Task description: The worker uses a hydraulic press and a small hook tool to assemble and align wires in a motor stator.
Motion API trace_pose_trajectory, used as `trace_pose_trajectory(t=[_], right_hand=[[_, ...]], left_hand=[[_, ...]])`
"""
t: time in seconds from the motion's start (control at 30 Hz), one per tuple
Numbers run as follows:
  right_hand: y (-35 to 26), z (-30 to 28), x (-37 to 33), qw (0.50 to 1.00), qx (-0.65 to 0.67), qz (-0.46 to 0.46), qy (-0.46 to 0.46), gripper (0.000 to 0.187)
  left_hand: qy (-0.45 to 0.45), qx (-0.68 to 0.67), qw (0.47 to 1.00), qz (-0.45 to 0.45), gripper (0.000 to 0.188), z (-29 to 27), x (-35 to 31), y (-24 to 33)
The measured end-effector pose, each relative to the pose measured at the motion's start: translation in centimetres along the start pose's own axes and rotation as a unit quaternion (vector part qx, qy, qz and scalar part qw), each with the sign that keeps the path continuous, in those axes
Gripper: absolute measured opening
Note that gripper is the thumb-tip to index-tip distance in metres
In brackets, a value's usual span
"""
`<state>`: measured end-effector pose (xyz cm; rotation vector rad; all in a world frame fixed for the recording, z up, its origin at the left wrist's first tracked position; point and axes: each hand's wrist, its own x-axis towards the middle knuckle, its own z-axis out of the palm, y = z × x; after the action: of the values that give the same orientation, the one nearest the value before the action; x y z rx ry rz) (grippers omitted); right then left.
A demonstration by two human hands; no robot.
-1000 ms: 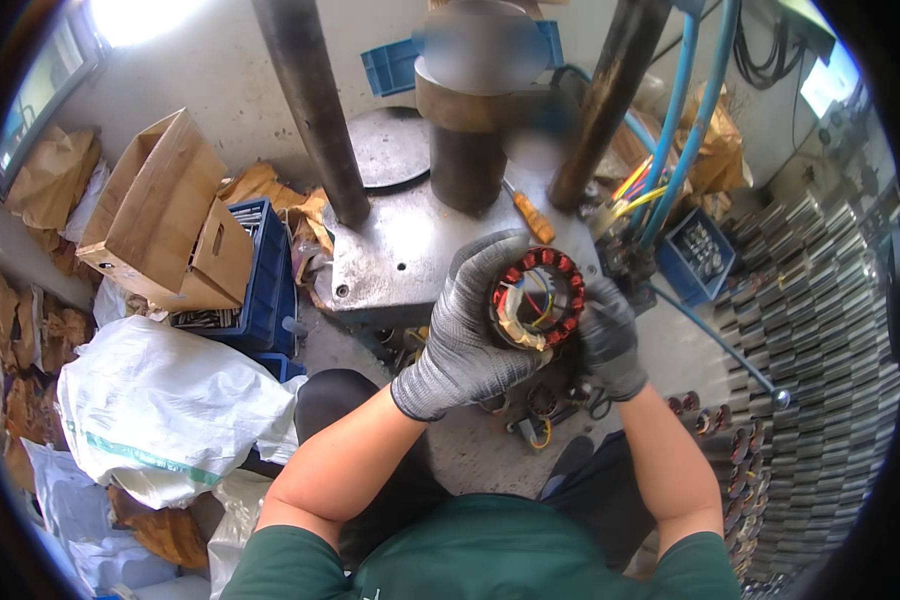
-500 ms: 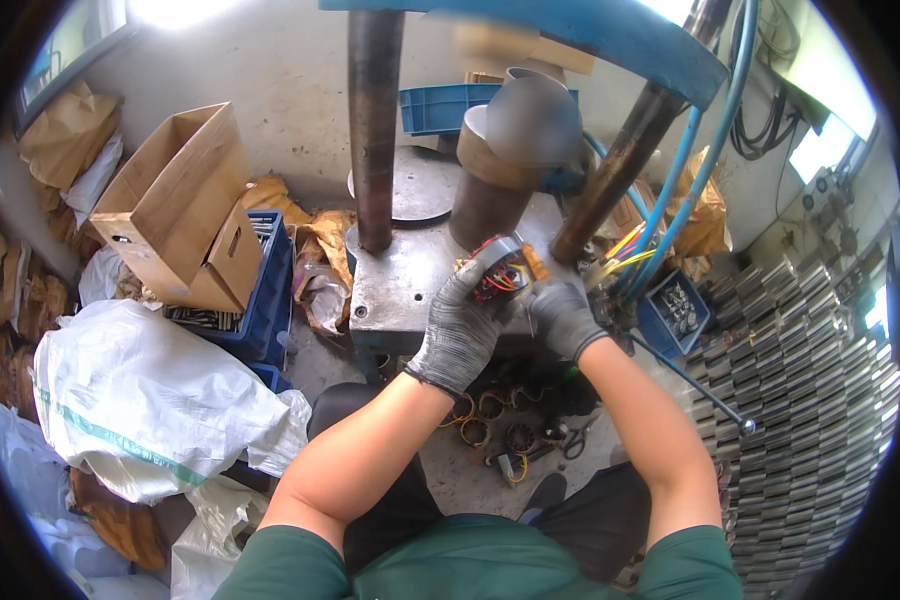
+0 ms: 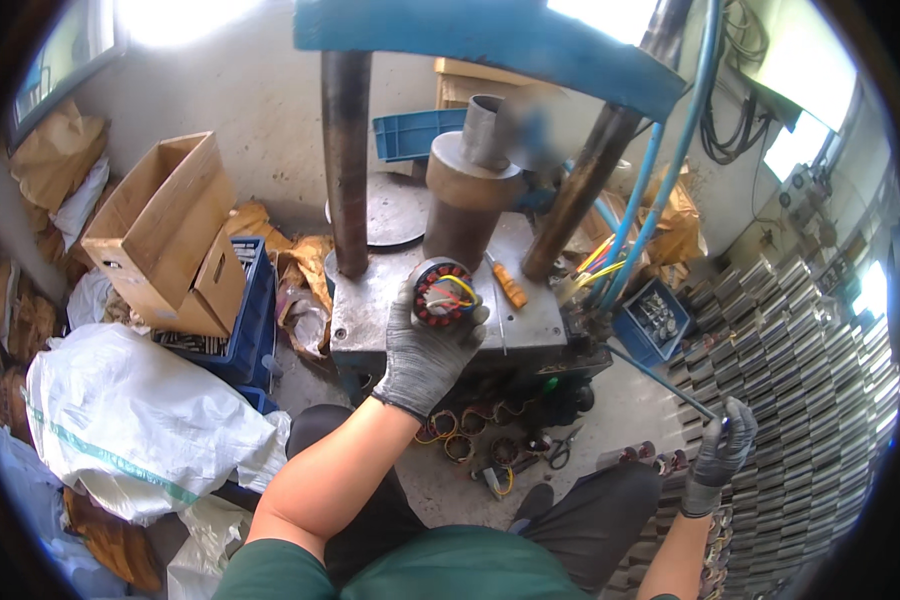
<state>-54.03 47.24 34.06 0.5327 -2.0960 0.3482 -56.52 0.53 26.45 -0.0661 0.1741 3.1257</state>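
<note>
Both of my hands wear grey knit gloves. My left hand (image 3: 432, 350) is closed around a motor stator (image 3: 445, 292) with red windings and loose yellow, white and blue wires, at the front edge of the press's metal plate (image 3: 370, 312). Behind the stator stands a thick steel cylinder (image 3: 462, 215). To its right lies a screwdriver (image 3: 510, 286) with an orange handle. Off to the right, my right hand (image 3: 720, 458) wraps round the end of a long thin lever (image 3: 660, 379); the lever's tip is hidden in the fingers.
Steel posts (image 3: 345, 170) and a blue crossbeam (image 3: 490, 55) frame the press. On the right rise stacked metal cores (image 3: 800, 400) and a blue bin of small parts (image 3: 652, 322). At left are a cardboard box (image 3: 165, 240) and a white sack (image 3: 150, 410). Wired stators (image 3: 458, 447) lie below.
My right hand has left the stator and moved right and down onto the lever's end. The screwdriver now lies on the plate. My left hand still holds the stator, its wound face showing.
</note>
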Motion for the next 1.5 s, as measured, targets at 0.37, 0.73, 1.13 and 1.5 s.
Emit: trace_pose_trajectory(t=[0.37,0.73,1.13,1.5], right_hand=[[5.6,13.6,6.5,0.895,0.306,0.218,0.240,0.033],[3.3,16.4,12.9,0.878,0.315,0.244,0.266,0.040],[2.7,16.1,12.7,0.867,0.273,0.246,0.336,0.030],[2.1,15.3,12.7,0.866,0.273,0.250,0.335,0.027]], left_hand=[[-0.020,0.064,0.998,0.003,0.081,-2.3,1.7,-1.2],[-0.134,0.459,0.778,0.407,0.070,9.9,8.4,3.8],[-0.009,0.669,0.602,0.436,0.082,20.9,21.1,8.4],[0.019,0.680,0.645,0.349,0.077,20.0,22.0,10.9]])
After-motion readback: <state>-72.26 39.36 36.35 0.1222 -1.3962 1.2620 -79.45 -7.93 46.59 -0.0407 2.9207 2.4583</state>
